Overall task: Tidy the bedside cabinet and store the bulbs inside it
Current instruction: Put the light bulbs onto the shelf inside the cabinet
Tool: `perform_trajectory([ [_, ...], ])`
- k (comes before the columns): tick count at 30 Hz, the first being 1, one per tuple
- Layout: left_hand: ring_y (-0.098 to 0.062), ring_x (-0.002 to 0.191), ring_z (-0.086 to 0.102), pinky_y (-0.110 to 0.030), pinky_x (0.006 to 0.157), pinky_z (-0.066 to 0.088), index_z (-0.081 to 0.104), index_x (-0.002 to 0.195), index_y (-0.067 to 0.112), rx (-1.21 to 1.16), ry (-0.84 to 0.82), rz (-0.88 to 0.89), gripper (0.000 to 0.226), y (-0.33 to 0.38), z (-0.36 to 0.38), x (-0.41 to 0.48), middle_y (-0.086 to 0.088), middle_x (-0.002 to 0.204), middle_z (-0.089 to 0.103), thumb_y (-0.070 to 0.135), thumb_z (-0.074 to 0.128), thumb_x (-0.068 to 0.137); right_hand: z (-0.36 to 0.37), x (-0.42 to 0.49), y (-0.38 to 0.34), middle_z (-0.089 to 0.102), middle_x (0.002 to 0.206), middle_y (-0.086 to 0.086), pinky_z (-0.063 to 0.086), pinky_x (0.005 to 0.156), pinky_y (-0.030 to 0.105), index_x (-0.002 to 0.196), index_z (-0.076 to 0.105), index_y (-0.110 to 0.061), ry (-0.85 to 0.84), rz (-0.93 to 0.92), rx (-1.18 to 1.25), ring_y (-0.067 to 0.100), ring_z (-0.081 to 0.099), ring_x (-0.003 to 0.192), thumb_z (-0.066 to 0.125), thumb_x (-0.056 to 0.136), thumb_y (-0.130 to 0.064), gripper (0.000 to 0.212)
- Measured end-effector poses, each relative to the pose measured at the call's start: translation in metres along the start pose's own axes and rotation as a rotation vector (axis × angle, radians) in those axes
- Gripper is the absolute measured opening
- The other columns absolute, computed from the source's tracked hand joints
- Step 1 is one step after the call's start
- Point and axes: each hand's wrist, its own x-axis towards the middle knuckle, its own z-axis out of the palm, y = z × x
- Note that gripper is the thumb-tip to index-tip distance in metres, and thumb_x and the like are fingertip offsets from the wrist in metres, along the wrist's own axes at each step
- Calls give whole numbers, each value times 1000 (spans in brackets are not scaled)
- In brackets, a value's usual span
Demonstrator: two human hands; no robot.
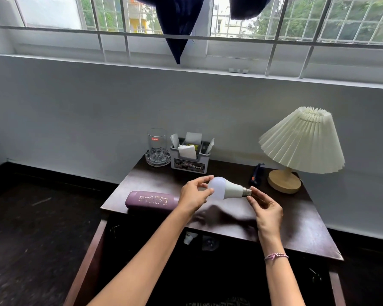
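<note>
Head view. A bulb (227,189) is held level above the cabinet (307,228) top, clear of the wood, globe to the left and metal cap to the right. The left hand (194,194) pinches the globe between thumb and curled fingers. The right hand (266,209) closes its fingertips on the cap; a bracelet (275,256) circles that wrist. On the top, a purple case (152,200) lies near the front left edge. At the back stand a glass (157,142) and, just beside it, an organiser (189,161) holding papers. A lamp (301,146) stands at the back right, a blue tool (255,173) just beside its base. Below the top, in the open compartment (153,261), lies a second bulb (189,237).
</note>
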Motion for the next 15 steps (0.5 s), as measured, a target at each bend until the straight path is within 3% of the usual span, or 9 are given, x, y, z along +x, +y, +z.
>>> perform_trajectory([
  [7,-11,72,52,-33,82,50,59,123,14,-193,-96,9,43,-20,7,-10,3,80,49,1,65,83,-16,-5,12,71,92,-5,49,72,5,104,71,-6,-23,29,22,-6,66,77,72,76,1,30],
  [9,-13,73,53,-27,76,51,58,123,14,-242,-107,6,43,-25,6,-13,0,85,48,0,65,83,-17,-6,12,72,93,-4,51,75,8,103,71,-6,-43,49,27,-1,67,82,72,76,0,28],
  [12,-10,80,58,-16,74,52,56,126,6,-222,-109,43,49,-32,5,-14,-2,93,55,-3,68,80,-18,-8,10,73,96,-1,53,85,19,96,73,-18,-64,50,10,11,67,92,73,76,-3,26],
  [15,-15,96,60,-18,85,51,55,126,9,-255,-114,72,57,-35,4,-14,-11,113,63,-8,71,74,-19,-11,8,73,96,-3,52,90,27,93,72,-25,-85,29,-30,12,68,96,74,76,-4,27],
])
